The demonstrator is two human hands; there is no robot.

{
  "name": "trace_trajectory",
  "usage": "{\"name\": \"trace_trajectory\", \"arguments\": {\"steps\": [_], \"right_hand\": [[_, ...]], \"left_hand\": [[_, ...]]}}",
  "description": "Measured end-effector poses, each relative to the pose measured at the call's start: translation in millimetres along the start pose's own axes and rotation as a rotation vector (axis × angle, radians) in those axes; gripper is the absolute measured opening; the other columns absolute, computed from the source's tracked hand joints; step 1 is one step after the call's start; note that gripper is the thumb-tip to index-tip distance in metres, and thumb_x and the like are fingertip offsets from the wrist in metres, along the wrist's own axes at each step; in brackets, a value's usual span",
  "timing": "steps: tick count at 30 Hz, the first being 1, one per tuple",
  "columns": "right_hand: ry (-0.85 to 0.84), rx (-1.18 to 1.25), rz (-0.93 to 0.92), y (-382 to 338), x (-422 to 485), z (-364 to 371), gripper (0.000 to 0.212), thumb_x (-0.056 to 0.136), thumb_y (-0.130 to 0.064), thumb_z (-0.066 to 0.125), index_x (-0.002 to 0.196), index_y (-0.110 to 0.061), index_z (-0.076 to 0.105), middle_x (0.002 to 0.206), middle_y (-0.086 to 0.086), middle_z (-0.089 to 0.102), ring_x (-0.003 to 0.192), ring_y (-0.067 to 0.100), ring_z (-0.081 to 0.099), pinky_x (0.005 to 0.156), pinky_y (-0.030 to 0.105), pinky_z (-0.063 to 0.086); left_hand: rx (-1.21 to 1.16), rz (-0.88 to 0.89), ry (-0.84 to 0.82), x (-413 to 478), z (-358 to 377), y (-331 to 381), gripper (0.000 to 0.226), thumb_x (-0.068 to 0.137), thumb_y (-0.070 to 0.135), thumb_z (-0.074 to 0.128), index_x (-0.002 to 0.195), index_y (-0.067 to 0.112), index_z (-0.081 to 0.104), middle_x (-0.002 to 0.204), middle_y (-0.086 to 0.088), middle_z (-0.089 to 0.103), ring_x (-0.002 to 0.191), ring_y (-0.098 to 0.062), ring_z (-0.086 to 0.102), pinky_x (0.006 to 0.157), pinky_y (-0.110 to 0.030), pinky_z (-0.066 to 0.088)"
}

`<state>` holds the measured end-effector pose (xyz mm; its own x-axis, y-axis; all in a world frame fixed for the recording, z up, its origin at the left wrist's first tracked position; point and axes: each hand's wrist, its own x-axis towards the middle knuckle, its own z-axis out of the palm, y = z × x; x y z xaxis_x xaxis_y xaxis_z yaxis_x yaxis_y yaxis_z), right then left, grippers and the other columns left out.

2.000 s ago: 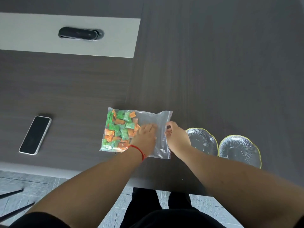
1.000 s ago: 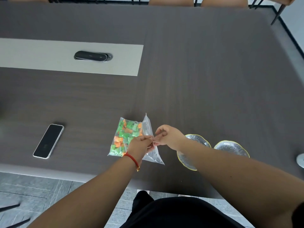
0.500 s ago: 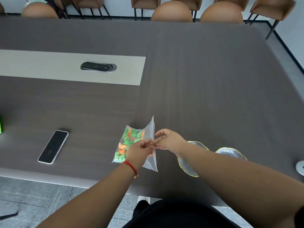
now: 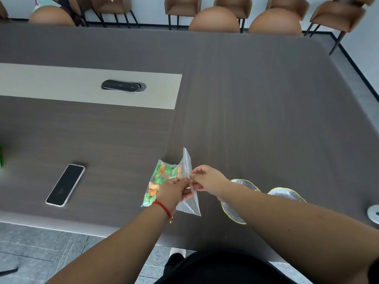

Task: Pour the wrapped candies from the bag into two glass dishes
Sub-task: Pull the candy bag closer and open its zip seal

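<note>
Candies (image 4: 162, 179) in green and orange wrappers fill a clear zip bag (image 4: 187, 198) held up near the front edge of a dark wood-grain desk (image 4: 256, 111). Both hands pinch the bag's top strip: left hand (image 4: 171, 191) on one side, right hand (image 4: 207, 179) on the other. Two empty gold-rimmed glass dishes (image 4: 232, 210) sit just right of the bag. A smartphone (image 4: 65, 184) lies well left.

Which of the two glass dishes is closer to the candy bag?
The left glass dish, partly hidden under the right forearm, is closer to the candy bag. The other glass dish sits farther right, toward the table's corner.
</note>
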<state>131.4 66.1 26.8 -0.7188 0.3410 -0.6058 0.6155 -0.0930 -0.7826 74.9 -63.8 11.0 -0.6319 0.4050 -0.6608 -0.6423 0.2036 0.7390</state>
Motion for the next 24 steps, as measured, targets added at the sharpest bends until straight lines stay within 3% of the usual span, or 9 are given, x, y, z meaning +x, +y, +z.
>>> {"name": "trace_trajectory", "arguments": {"steps": [3, 6, 12, 16, 20, 24], "right_hand": [[0.033, -0.250, -0.051, -2.6, -1.1, 1.9, 0.019, 0.085, -0.035, 0.065, 0.091, -0.017, 0.061, 0.088, 0.007, 0.073, 0.075, 0.017, 0.067, 0.084, 0.036, 0.059], [0.017, -0.446, -0.100, -7.4, -1.7, 2.4, 0.019, 0.089, -0.036, 0.061, 0.076, -0.024, 0.055, 0.077, 0.003, 0.071, 0.075, 0.020, 0.068, 0.084, 0.041, 0.058], [0.077, -0.737, -0.200, -9.5, 0.4, 6.0, 0.027, 0.093, -0.032, 0.050, 0.080, -0.013, 0.063, 0.085, 0.007, 0.073, 0.077, 0.022, 0.064, 0.073, 0.034, 0.052], [0.149, -0.686, -0.176, -6.5, 2.1, -6.4, 0.019, 0.089, -0.024, 0.048, 0.073, -0.017, 0.056, 0.082, 0.007, 0.072, 0.070, 0.021, 0.056, 0.066, 0.033, 0.046], [0.183, -0.954, -0.108, 2.0, 3.4, -43.6, 0.025, 0.089, -0.019, 0.043, 0.064, -0.016, 0.043, 0.063, -0.001, 0.050, 0.072, 0.028, 0.054, 0.064, 0.030, 0.039], [0.197, -1.138, -0.163, 9.5, 2.7, -57.8, 0.012, 0.090, -0.020, 0.042, 0.080, -0.016, 0.046, 0.072, -0.001, 0.042, 0.076, 0.030, 0.052, 0.065, 0.032, 0.038]], "left_hand": [[0.081, -0.003, -0.023, 1.8, -0.7, -2.7, 0.021, 0.093, 0.016, 0.057, 0.096, -0.002, 0.067, 0.085, -0.015, 0.076, 0.081, -0.025, 0.075, 0.073, -0.032, 0.060], [0.122, 0.011, -0.014, 0.7, -1.3, -2.9, 0.021, 0.091, 0.018, 0.060, 0.093, -0.001, 0.069, 0.085, -0.015, 0.077, 0.083, -0.025, 0.075, 0.080, -0.037, 0.060], [0.202, -0.002, 0.100, 3.9, 2.0, -0.6, 0.019, 0.086, 0.017, 0.062, 0.074, 0.006, 0.072, 0.072, -0.009, 0.076, 0.075, -0.024, 0.075, 0.081, -0.039, 0.060], [0.268, 0.035, 0.218, 8.2, -7.3, 11.7, 0.017, 0.076, 0.011, 0.059, 0.065, 0.003, 0.069, 0.064, -0.013, 0.072, 0.067, -0.027, 0.069, 0.073, -0.037, 0.059], [0.074, 0.026, 0.316, 18.9, -42.5, 29.4, 0.019, 0.084, 0.001, 0.053, 0.066, -0.001, 0.059, 0.052, -0.011, 0.068, 0.050, -0.019, 0.068, 0.069, -0.036, 0.061], [0.102, 0.112, 0.302, 8.3, -47.5, 44.7, 0.016, 0.088, 0.002, 0.052, 0.074, -0.001, 0.059, 0.069, -0.016, 0.066, 0.058, -0.020, 0.069, 0.055, -0.026, 0.060]]}}
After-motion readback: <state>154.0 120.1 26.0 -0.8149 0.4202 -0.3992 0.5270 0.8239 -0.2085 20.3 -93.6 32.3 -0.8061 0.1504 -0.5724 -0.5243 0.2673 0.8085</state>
